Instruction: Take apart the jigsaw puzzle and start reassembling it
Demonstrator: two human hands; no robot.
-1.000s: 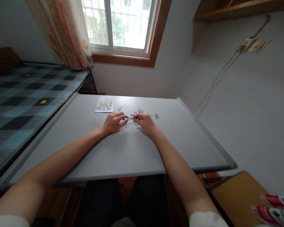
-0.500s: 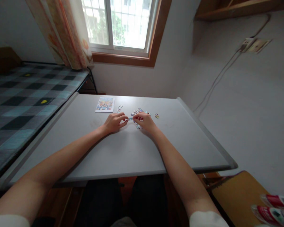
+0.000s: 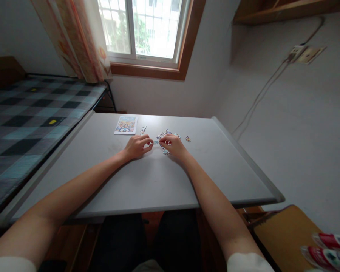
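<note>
Both my hands rest on a grey table (image 3: 147, 185) near its far middle. My left hand (image 3: 136, 146) is curled, its thumb and fingertips pinched on a small bluish puzzle piece (image 3: 156, 142). My right hand (image 3: 174, 144) meets it from the other side, fingers also pinched on that piece. A scatter of small jigsaw pieces (image 3: 166, 133) lies just beyond and under my right hand. A printed reference picture (image 3: 125, 124) lies flat to the far left of the hands.
A few loose pieces (image 3: 143, 130) sit beside the picture, and one piece (image 3: 187, 139) lies to the right. A bed with a checked cover (image 3: 31, 109) borders the table's left. A wooden stool (image 3: 283, 234) stands at lower right. The window and wall are behind.
</note>
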